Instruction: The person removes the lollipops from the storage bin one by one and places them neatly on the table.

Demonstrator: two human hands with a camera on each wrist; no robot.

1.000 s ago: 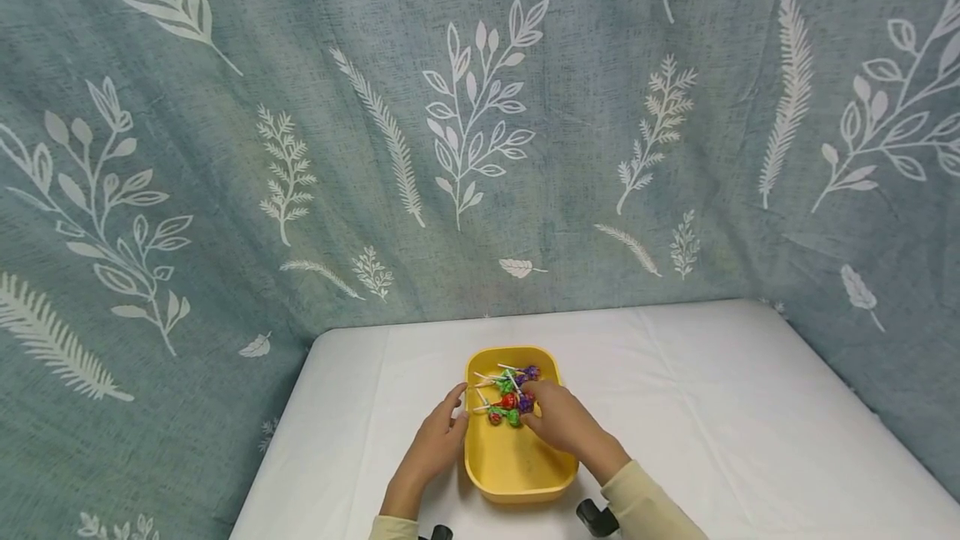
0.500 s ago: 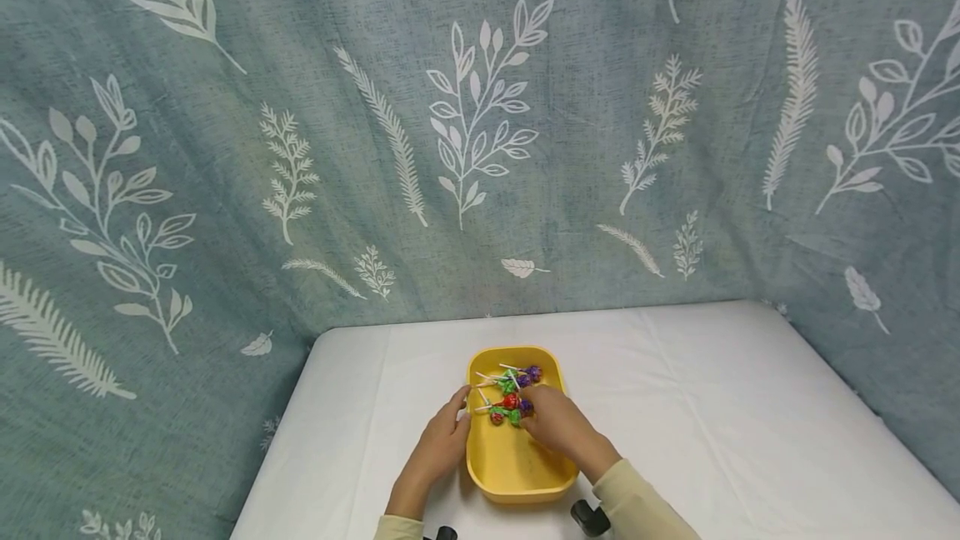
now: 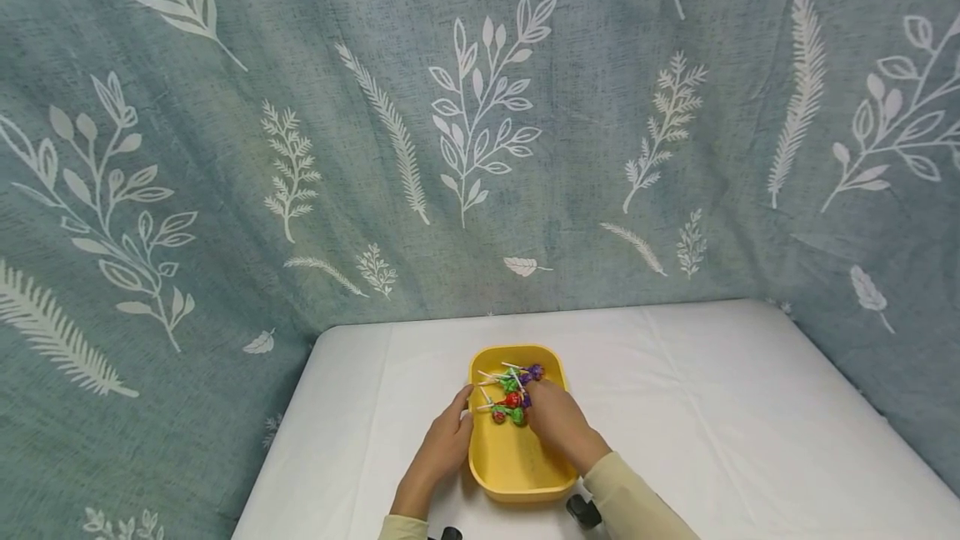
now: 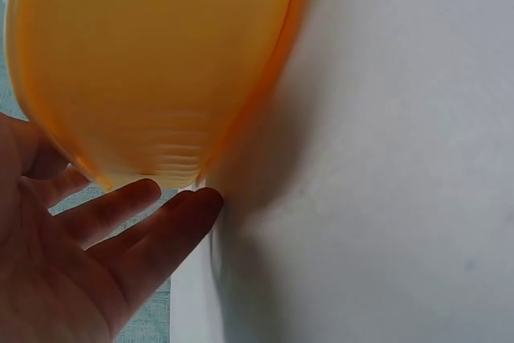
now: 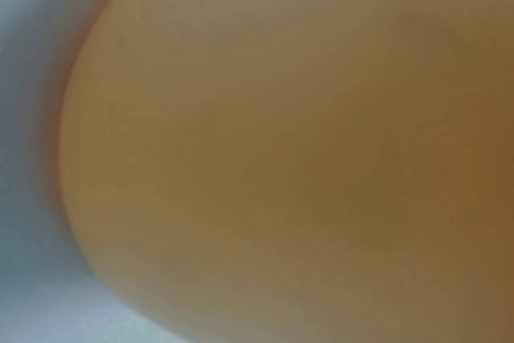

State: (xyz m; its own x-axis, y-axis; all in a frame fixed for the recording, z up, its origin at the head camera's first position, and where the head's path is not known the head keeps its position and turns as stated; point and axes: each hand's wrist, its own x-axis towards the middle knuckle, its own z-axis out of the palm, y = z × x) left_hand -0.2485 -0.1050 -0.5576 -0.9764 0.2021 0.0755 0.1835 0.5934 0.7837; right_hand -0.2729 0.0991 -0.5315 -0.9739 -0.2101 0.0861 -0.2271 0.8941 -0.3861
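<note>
A yellow plastic tray (image 3: 517, 473) stands on the white table in the head view. In its far half lie several lollipops with white sticks and green, red and purple wrappers; a red lollipop (image 3: 512, 399) is near the middle. My left hand (image 3: 447, 437) is at the tray's left side. In the left wrist view its fingers (image 4: 161, 238) extend, fairly straight, by the tray wall (image 4: 152, 62). My right hand (image 3: 558, 419) reaches into the tray from the right, beside a purple lollipop (image 3: 526, 399). Its fingertips are hidden, and the right wrist view holds only blurred tray wall (image 5: 281, 150).
The white-covered table (image 3: 675, 407) extends on both sides of the tray. A blue-green curtain with white leaf prints (image 3: 480, 148) hangs behind it and along the sides. A black wrist camera (image 3: 583, 512) is under the right forearm.
My right hand has shifted slightly and its fingers have drawn together beside the purple lollipop. The left hand stays at the tray's side. The whole head view has drifted a little.
</note>
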